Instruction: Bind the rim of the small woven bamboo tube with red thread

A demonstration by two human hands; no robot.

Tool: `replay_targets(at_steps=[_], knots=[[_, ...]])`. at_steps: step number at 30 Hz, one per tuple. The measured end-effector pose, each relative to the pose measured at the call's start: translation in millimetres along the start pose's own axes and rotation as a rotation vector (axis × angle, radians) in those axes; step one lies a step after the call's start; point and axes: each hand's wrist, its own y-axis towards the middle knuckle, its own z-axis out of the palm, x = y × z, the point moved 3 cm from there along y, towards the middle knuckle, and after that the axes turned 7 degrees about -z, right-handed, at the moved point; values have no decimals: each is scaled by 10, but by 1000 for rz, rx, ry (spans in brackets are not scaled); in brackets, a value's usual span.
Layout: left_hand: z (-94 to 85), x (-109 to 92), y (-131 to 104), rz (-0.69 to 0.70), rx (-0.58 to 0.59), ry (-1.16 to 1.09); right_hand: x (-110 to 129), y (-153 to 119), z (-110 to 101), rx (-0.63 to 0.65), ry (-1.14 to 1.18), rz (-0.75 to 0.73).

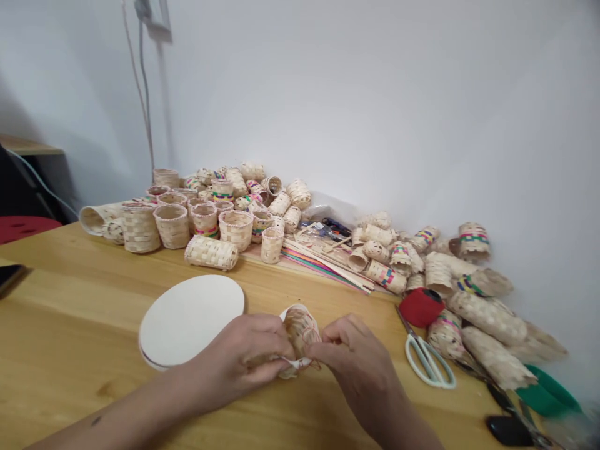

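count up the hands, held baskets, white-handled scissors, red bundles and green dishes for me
Hands: 2 (left hand, right hand)
Held basket: 1
White-handled scissors: 1
Red bundle: 1
Green dish, partly hidden: 1
Total: 6

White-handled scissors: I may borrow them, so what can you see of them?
The scissors have two pale loop handles and slim, metallic-looking blades, apparently nearly closed. They lie on the wooden table, beyond the right hand on its outer side, blades angled away and leftward, beside a red bundle. Neither of the hands touches them.
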Motion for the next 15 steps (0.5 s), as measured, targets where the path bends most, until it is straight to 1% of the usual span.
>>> replay_targets(at_steps=[15], knots=[[9, -22, 19, -5, 29, -14, -16, -3, 35, 67, 44, 35]])
